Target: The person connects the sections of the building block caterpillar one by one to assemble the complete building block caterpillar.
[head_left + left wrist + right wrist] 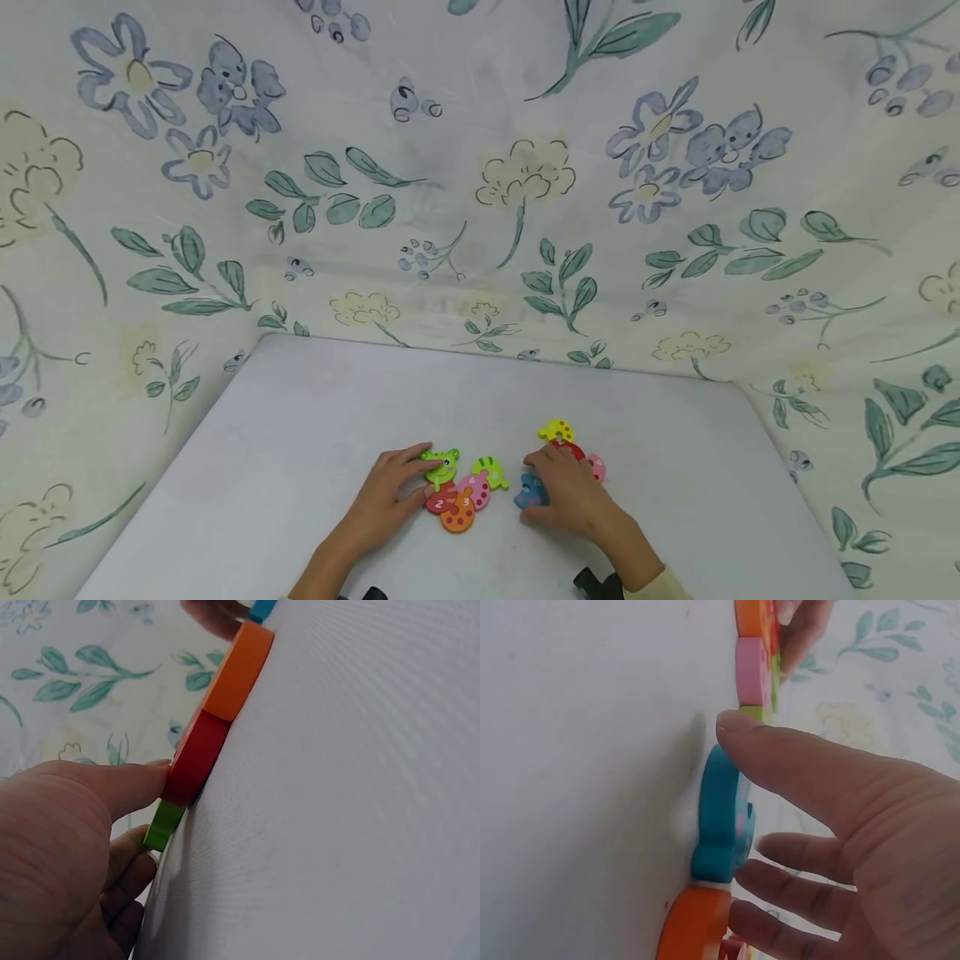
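A curved chain of flat puzzle pieces lies left of the table's middle: a green animal-head piece (441, 467), a red piece marked 2 (440, 498), an orange piece marked 3 (458, 518), a pink piece (476, 490) and a green striped piece (490, 472). My left hand (386, 500) grips the chain's left end, thumb against the red piece's edge and fingers at the green head. Over on the right, my right hand (573, 493) straddles a blue puzzle piece (720, 795), thumb and fingers spread around it. Whether its fingertips touch the blue piece I cannot tell.
Around the right hand lie a yellow spotted piece (557, 430), a dark red piece (573, 450), a pink piece (597, 467) and an orange piece (694, 926). All rest on a white tabletop (337, 400) bordered by floral cloth (450, 167). Black objects (598, 583) show at the front edge.
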Action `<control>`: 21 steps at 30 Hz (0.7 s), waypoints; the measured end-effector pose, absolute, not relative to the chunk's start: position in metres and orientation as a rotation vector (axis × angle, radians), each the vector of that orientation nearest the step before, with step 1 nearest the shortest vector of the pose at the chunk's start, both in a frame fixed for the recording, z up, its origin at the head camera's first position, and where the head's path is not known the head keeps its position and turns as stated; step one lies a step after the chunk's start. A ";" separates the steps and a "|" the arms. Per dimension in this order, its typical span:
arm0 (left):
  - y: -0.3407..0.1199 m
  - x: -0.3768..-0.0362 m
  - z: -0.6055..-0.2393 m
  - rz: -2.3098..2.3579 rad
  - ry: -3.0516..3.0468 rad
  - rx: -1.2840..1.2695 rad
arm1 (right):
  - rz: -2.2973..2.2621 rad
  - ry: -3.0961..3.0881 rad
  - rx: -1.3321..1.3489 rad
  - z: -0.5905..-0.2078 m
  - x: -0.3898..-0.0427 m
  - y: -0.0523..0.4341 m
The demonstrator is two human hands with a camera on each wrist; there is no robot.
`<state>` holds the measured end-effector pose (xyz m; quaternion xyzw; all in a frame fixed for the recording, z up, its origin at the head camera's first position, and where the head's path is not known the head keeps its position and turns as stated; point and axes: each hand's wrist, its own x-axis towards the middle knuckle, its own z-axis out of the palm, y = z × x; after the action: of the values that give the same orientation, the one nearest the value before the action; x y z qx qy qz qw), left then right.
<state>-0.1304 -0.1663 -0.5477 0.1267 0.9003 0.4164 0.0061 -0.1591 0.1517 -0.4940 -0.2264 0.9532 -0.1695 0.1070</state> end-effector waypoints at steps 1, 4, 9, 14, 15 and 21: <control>-0.166 -0.130 -0.548 1.303 2.814 0.395 | -0.487 2.810 -0.670 -0.495 -0.159 0.153; -0.167 -0.130 -0.547 1.297 2.815 0.394 | -0.465 2.825 -0.689 -0.496 -0.158 0.158; -0.168 -0.130 -0.547 1.293 2.825 0.381 | -0.487 2.839 -0.700 -0.499 -0.157 0.163; -0.168 -0.130 -0.547 1.287 2.834 0.373 | -0.512 2.863 -0.691 -0.504 -0.155 0.158; -0.168 -0.130 -0.548 1.288 2.832 0.374 | -0.512 2.870 -0.686 -0.505 -0.155 0.156; -0.167 -0.131 -0.550 1.306 2.815 0.387 | -0.541 2.900 -0.643 -0.504 -0.153 0.142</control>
<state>-0.1314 -0.1670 -0.5497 0.1237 0.9001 0.4177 0.0073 -0.1533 0.1418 -0.5036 -0.2126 0.9587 -0.1787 0.0613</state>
